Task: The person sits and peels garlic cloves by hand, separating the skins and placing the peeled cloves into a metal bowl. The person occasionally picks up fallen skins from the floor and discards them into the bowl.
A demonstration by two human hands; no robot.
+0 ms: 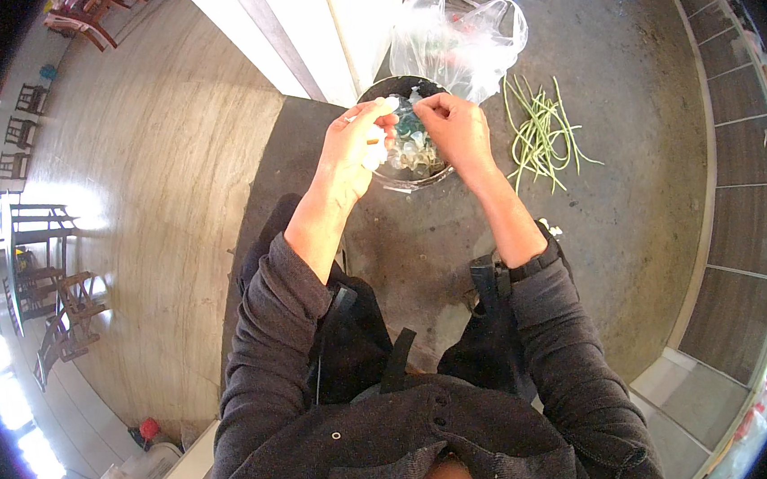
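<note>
My left hand is raised over the near left rim of a round dark bin. It is shut on several small white pieces that look like peeled garlic cloves; one white piece shows at the thumb tip. Facing it across the bin, my right hand has its thumb and forefinger pinched together. Whether anything thin is between those fingertips cannot be made out. Inside the bin lie pale, papery peelings and some greenish plastic. My hands partly cover its left and right sides.
A clear plastic bag stands behind the bin. Long green beans lie on the concrete floor to the right. A white wall or panel rises behind left. Wooden stools stand far left; low tiled cabinets line the right.
</note>
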